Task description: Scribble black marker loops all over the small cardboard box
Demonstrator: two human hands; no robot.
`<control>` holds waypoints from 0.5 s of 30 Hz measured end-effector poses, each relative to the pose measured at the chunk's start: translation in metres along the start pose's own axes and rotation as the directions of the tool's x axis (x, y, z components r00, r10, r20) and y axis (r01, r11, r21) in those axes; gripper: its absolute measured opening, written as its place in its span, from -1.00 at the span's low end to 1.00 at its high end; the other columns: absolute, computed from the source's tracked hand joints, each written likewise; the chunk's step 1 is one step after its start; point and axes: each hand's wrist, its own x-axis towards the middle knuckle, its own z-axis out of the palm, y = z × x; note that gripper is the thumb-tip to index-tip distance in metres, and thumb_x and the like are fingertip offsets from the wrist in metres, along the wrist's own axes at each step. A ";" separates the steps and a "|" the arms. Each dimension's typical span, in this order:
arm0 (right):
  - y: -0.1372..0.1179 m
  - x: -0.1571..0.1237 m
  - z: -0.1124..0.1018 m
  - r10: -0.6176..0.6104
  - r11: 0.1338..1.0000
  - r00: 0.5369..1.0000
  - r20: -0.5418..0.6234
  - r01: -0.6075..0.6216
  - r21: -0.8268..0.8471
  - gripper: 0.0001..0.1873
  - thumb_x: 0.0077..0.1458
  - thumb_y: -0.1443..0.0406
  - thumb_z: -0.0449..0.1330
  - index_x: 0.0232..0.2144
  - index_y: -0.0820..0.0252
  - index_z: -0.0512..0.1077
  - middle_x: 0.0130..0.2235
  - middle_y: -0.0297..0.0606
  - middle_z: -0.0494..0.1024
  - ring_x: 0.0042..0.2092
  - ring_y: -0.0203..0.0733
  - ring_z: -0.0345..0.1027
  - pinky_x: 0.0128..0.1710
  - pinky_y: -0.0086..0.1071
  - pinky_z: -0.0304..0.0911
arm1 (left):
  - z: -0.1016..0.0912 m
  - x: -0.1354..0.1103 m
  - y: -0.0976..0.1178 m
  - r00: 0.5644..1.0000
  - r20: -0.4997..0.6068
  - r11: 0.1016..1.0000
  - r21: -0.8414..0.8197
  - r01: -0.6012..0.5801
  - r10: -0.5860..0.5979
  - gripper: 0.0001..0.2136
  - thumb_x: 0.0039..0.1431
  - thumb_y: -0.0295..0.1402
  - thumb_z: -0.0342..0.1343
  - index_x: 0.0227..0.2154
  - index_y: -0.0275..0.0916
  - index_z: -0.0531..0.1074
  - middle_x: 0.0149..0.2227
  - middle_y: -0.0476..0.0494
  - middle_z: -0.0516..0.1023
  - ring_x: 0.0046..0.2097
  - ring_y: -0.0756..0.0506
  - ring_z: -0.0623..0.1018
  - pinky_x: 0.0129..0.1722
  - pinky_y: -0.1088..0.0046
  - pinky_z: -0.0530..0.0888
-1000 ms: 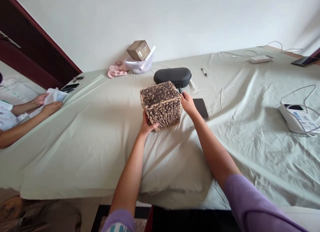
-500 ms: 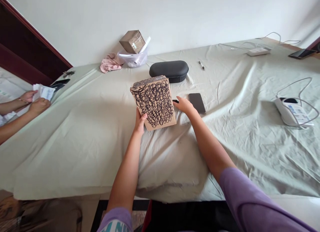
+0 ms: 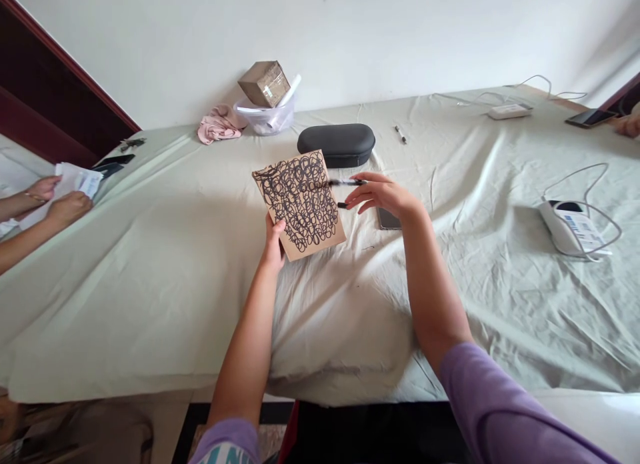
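My left hand (image 3: 273,243) grips the lower edge of a flat cardboard box (image 3: 295,204), its face covered in black pen scribbles. The box stands tilted, with its lower corner near the pale green bedsheet (image 3: 150,284). My right hand (image 3: 383,196) is raised beside the box with its fingers spread. A black pen (image 3: 347,182) sits at its fingertips, reaching over the scribbled face. A dark smartphone (image 3: 389,219) lies on the sheet, partly hidden under my right wrist.
A black glasses case (image 3: 336,145) lies behind the box. Farther back stand a plastic tub (image 3: 265,121) holding a cardboard box, and a pink cloth (image 3: 219,127). A co-worker's hands (image 3: 65,201) handle papers at left. A white cabled device (image 3: 567,229) sits at right.
The box has tilted back, with its scribbled face turned further up. My right hand has lifted off the sheet and spread its fingers, showing the pen. Another person's hand has appeared at the far right.
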 end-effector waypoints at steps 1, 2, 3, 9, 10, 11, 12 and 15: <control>-0.002 -0.002 0.004 -0.058 0.997 0.996 0.061 0.055 0.054 -0.68 0.20 0.28 0.37 -0.03 0.15 0.42 -0.21 -0.06 0.75 -0.17 0.07 0.73 -0.33 -0.19 0.61 | 0.001 -0.001 0.002 1.000 -0.012 1.000 -0.011 0.013 -0.013 -0.26 -0.01 0.11 0.42 0.19 -0.08 0.41 0.29 -0.27 0.56 0.35 -0.41 0.54 0.27 -0.03 0.57; -0.004 -0.003 0.009 -0.111 0.992 0.988 0.108 0.104 0.070 -0.60 0.14 0.25 0.45 -0.06 0.12 0.38 -0.21 -0.09 0.75 -0.16 0.06 0.72 -0.34 -0.22 0.60 | 0.001 -0.001 0.005 1.000 -0.026 1.000 -0.015 0.017 -0.018 -0.29 0.01 0.10 0.42 0.17 -0.09 0.42 0.26 -0.27 0.58 0.32 -0.40 0.56 0.25 -0.02 0.58; -0.004 -0.004 0.017 -0.167 0.985 0.977 0.131 0.160 0.058 -0.56 0.11 0.20 0.49 -0.11 0.08 0.34 -0.24 -0.14 0.74 -0.19 0.02 0.71 -0.39 -0.28 0.55 | 0.002 -0.001 0.007 0.999 -0.045 1.000 -0.017 0.015 -0.016 -0.32 0.03 0.10 0.40 0.15 -0.10 0.43 0.23 -0.27 0.60 0.29 -0.39 0.59 0.24 -0.01 0.59; 0.011 0.003 0.080 -0.509 0.861 0.855 -0.103 0.508 -0.035 -0.59 0.43 -0.14 0.06 -0.19 0.02 0.36 -0.63 -0.55 0.28 -0.61 -0.30 0.10 -0.56 -0.39 0.01 | -0.006 0.008 0.014 0.976 -0.216 0.999 -0.040 -0.005 -0.004 -0.36 0.07 0.12 0.39 0.12 -0.12 0.45 0.17 -0.25 0.64 0.19 -0.30 0.63 0.23 0.08 0.59; 0.015 0.003 0.088 -0.540 0.841 0.830 -0.141 0.538 -0.059 -0.65 0.41 -0.07 0.09 -0.20 0.02 0.38 -0.63 -0.56 0.23 -0.59 -0.29 0.07 -0.53 -0.37 0.01 | -0.008 0.009 0.014 0.973 -0.231 0.999 -0.049 -0.007 -0.005 -0.35 0.07 0.11 0.39 0.13 -0.12 0.45 0.17 -0.25 0.64 0.18 -0.29 0.64 0.21 0.09 0.59; 0.019 0.003 0.095 -0.566 0.825 0.808 -0.164 0.558 -0.093 -0.73 0.35 0.00 0.14 -0.23 0.03 0.40 -0.62 -0.55 0.22 -0.56 -0.28 0.06 -0.49 -0.36 0.02 | -0.010 0.011 0.014 0.972 -0.235 0.998 -0.056 -0.010 -0.004 -0.35 0.07 0.10 0.39 0.13 -0.12 0.46 0.18 -0.25 0.63 0.18 -0.28 0.64 0.20 0.11 0.60; 0.023 0.003 0.100 -0.583 0.813 0.795 -0.171 0.567 -0.133 -0.79 0.28 0.07 0.19 -0.30 0.03 0.40 -0.60 -0.52 0.23 -0.53 -0.28 0.07 -0.46 -0.35 0.02 | -0.011 0.012 0.015 0.973 -0.231 0.998 -0.060 -0.012 -0.002 -0.35 0.07 0.10 0.39 0.14 -0.13 0.45 0.19 -0.26 0.63 0.18 -0.27 0.63 0.19 0.12 0.59; 0.032 0.002 0.106 -0.573 0.810 0.808 -0.134 0.534 -0.242 -0.80 0.12 0.17 0.22 -0.50 0.05 0.35 -0.55 -0.42 0.32 -0.47 -0.25 0.13 -0.41 -0.32 0.07 | -0.012 0.014 0.015 0.975 -0.224 0.998 -0.066 -0.010 -0.005 -0.35 0.07 0.09 0.39 0.14 -0.14 0.45 0.20 -0.27 0.61 0.17 -0.26 0.63 0.18 0.15 0.59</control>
